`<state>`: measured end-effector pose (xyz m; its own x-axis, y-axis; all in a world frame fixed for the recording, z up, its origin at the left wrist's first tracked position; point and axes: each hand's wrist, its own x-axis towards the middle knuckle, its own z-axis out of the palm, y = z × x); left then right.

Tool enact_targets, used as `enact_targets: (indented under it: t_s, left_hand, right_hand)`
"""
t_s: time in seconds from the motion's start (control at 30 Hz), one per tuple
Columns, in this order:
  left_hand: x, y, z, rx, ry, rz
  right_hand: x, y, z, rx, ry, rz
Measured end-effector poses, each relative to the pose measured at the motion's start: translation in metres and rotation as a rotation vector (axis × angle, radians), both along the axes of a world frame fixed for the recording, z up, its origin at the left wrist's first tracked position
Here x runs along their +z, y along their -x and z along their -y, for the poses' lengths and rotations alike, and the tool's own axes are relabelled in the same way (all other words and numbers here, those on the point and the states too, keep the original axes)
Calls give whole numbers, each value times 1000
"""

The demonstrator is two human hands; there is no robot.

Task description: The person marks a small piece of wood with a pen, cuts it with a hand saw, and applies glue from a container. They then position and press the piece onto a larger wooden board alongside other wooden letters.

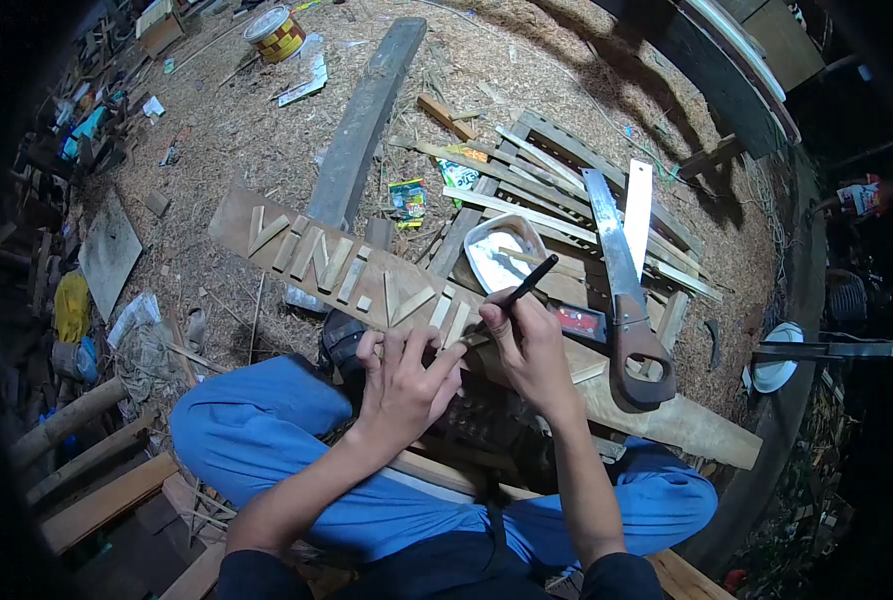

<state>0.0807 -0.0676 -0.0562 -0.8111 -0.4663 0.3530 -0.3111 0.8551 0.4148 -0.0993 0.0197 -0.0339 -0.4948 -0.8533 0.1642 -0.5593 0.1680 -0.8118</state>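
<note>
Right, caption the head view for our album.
Left hand beside short wooden strips on a board, right hand holding a dark pen.

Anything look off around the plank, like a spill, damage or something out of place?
I see no clear spill or damage. Two oddities: a bright wrapper lies like litter among the wood shavings, and the brown-handled saw lies loose, its handle overlapping the plank.

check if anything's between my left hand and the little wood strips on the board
Nothing visible: the left hand is right at the nearest wood strips on the board. The right hand, holding a black pen, is alongside, not between.
</note>
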Motion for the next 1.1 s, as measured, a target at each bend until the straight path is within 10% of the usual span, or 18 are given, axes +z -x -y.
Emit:
enact_targets:
  t_s: [1.1]
  left_hand:
    - [1,0,1,3,47,16]
  right_hand:
    - [0,-16,-30,-151,53,57]
